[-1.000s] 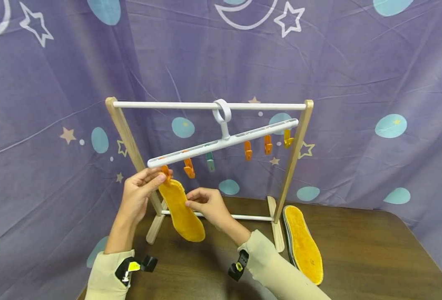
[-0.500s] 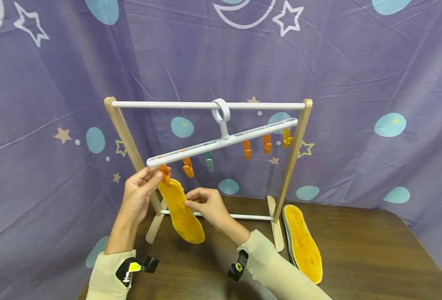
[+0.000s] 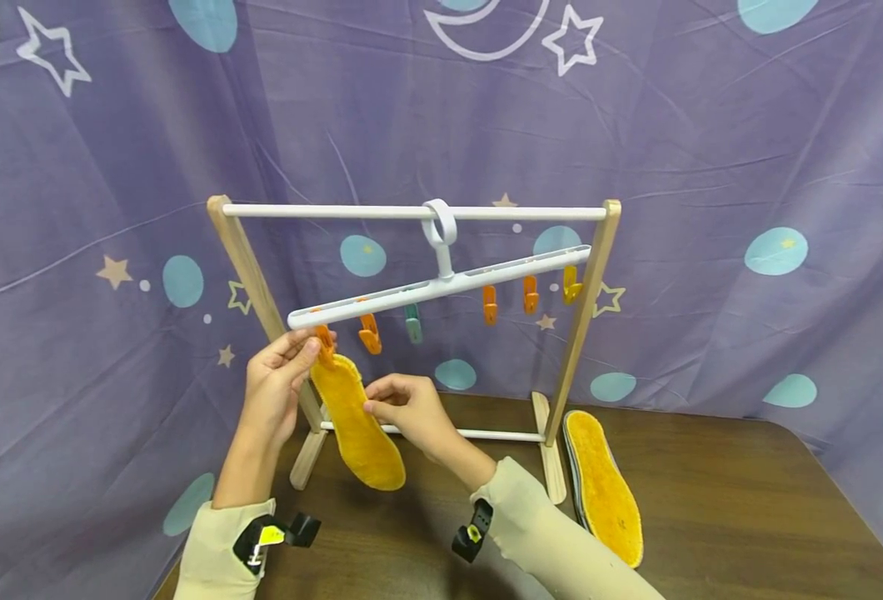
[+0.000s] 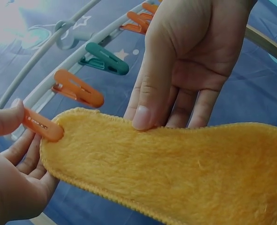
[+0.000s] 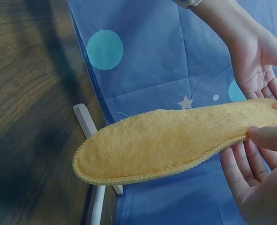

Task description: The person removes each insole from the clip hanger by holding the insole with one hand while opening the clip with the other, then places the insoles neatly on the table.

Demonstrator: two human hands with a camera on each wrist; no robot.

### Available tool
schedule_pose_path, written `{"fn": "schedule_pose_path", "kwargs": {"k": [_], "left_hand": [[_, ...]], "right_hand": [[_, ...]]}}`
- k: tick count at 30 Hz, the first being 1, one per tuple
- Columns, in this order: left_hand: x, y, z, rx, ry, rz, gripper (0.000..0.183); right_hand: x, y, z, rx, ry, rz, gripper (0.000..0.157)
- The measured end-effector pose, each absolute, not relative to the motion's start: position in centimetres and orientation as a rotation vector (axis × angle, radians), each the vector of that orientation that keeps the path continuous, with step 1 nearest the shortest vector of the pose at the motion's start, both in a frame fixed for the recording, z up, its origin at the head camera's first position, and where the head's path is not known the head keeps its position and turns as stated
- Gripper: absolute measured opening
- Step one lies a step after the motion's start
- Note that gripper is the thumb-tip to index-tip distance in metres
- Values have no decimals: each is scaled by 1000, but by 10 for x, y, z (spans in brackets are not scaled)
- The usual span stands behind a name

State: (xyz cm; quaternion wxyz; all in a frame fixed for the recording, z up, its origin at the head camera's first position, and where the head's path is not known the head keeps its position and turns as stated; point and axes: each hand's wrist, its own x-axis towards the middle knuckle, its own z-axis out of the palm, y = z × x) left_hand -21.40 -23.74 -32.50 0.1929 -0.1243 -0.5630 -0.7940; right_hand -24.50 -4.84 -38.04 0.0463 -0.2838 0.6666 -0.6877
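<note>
A yellow fuzzy insole (image 3: 356,425) hangs at a slant below the left end of a white clip hanger (image 3: 411,293). An orange clip (image 4: 43,124) overlaps its narrow end. My left hand (image 3: 276,379) pinches this clip, the thumb at its upper end and the other fingers behind the insole. With thumb in front and fingers behind, my right hand (image 3: 411,412) pinches the insole's side edge. The clip's grip also shows at the edge of the right wrist view, where the insole's wide end points away from both hands.
The hanger tilts, left end low, from a wood-and-white rack (image 3: 411,212). Other clips hang along it, including a green clip (image 3: 413,323) and a yellow clip (image 3: 571,285). Another yellow insole (image 3: 604,487) lies stacked on the brown table (image 3: 719,500), right of the rack.
The hanger's left end has risen slightly and its right end has dropped a little, so it tilts less. Both hands keep their holds on the clip and the insole.
</note>
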Motion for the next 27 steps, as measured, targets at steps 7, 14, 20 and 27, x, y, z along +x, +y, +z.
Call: {"fn": "schedule_pose_path", "kwargs": {"k": [7, 14, 20, 27], "left_hand": [[-214, -233, -318, -241, -1553, -2244, 18], [-216, -229, -315, -202, -1516, -2224, 16], [-219, -227, -313, -148, -1490, -2227, 17], [-218, -224, -308, -148, -1471, -2242, 16]], "right_hand": [[-245, -49, -378, -860, 2024, -2105, 15], [-246, -50, -376, -867, 2005, -2108, 16], [-247, -51, -376, -871, 1995, -2119, 16], [-246, -50, -373, -864, 2019, -2116, 15]]}}
